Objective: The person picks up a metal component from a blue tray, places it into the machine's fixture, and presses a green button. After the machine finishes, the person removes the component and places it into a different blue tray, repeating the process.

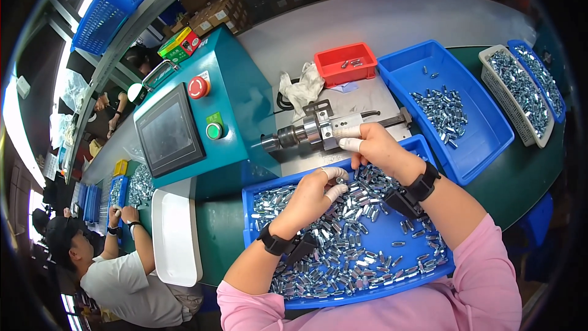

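Our left hand (311, 195) hangs low with its capped fingers (335, 173) curled in a pinch. Our right hand (375, 146) reaches further forward, capped fingertips (350, 144) extended leftward. Both wrists wear black bands; pink sleeves cover our upper arms.

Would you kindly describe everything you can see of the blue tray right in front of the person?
The near blue tray is a shallow rectangular bin, plastic by its look, with a raised rim. It lies tilted across the green table edge below the teal machine. Small shiny metal parts cover most of its floor. The left hand picks among them, and the right hand hovers at its far rim.
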`<state>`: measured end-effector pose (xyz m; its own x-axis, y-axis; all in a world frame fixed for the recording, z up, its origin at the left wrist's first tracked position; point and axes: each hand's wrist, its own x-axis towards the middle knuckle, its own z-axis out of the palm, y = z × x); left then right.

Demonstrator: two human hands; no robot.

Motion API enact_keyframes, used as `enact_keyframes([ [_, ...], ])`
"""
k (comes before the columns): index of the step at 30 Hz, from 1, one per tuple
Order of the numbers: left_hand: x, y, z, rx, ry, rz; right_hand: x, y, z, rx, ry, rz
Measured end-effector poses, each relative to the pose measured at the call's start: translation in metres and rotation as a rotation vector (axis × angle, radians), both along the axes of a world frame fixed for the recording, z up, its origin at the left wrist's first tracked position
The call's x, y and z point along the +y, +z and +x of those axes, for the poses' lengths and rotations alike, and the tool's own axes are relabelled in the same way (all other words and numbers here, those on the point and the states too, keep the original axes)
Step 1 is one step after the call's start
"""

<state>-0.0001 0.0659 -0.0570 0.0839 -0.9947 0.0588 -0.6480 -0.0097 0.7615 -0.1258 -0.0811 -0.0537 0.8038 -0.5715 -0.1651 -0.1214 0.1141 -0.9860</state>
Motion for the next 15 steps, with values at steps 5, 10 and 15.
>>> enact_keyframes([
  [5, 0.006, -0.003, 0.009, 0.012, 0.058, -0.131, -0.008, 0.022, -0.006, -0.001, -0.006, -0.060],
  [10, 0.007, -0.006, 0.019, -0.126, 0.056, -0.198, -0.013, 0.046, -0.001, 0.346, -0.022, -0.434],
  [15, 0.010, -0.009, 0.020, -0.109, 0.076, -0.206, -0.014, 0.060, 0.021, 0.623, 0.011, -1.032],
])
